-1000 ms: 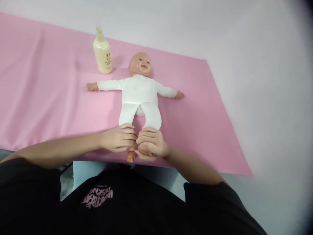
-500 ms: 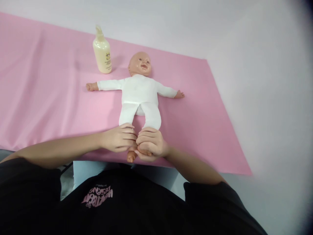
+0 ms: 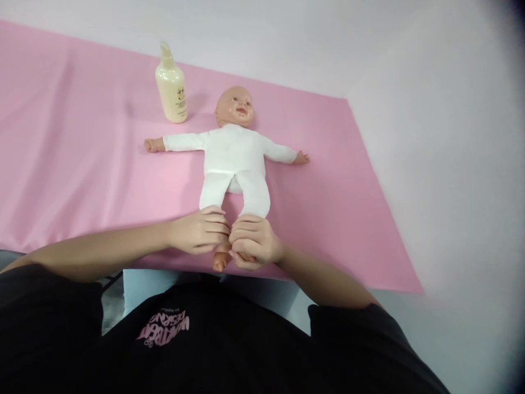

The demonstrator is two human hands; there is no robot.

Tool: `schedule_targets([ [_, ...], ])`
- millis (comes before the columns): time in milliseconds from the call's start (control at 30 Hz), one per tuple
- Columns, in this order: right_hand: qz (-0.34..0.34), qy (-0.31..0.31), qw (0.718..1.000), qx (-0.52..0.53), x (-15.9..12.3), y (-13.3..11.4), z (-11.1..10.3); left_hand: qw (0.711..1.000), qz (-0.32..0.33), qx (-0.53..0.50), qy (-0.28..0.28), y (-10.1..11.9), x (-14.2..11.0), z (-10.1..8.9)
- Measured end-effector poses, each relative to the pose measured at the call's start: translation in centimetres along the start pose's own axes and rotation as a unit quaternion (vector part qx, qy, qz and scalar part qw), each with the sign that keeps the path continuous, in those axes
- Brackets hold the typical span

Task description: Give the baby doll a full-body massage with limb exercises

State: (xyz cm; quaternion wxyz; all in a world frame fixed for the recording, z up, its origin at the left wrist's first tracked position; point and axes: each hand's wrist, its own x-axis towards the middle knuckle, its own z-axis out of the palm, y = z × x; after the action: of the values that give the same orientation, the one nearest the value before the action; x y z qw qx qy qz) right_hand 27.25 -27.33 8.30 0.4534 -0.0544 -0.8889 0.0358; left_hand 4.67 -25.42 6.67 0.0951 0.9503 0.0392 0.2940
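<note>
A baby doll (image 3: 234,148) with a white cloth body lies on its back, arms spread and feet towards me. My left hand (image 3: 200,231) is closed round the lower part of the doll's leg on the left; the bare foot (image 3: 220,261) sticks out below it. Fingers wrapped, my right hand (image 3: 255,242) grips the other leg's foot end, which it mostly hides. The two hands are side by side, nearly touching.
A cream pump bottle (image 3: 172,93) stands upright left of the doll's head. Beneath everything is a pink cloth (image 3: 328,219) over the table, its near edge close to my body. A pale wall (image 3: 430,109) lies behind and right.
The fingers and thumb of my right hand have shifted slightly over the doll's foot, now covering more of it. My left hand stays in place on the other leg.
</note>
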Motion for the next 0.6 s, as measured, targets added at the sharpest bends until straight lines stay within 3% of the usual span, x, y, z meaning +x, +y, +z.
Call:
schedule_targets([
  [200, -0.004, 0.012, 1.0, 0.018, -0.2, 0.2, 0.0, 1.0, 0.003, -0.008, 0.002, -0.1, -0.1, 0.0],
  [333, -0.029, -0.015, 0.998, 0.056, -0.7, 0.5, 0.0, 1.0, -0.013, -0.009, -0.023, -0.1, -0.1, 0.0],
  [600, -0.024, -0.053, 0.996, 0.064, -1.0, 0.3, 0.2, 1.0, -0.011, 0.021, -0.02, -0.2, -0.1, 0.0],
])
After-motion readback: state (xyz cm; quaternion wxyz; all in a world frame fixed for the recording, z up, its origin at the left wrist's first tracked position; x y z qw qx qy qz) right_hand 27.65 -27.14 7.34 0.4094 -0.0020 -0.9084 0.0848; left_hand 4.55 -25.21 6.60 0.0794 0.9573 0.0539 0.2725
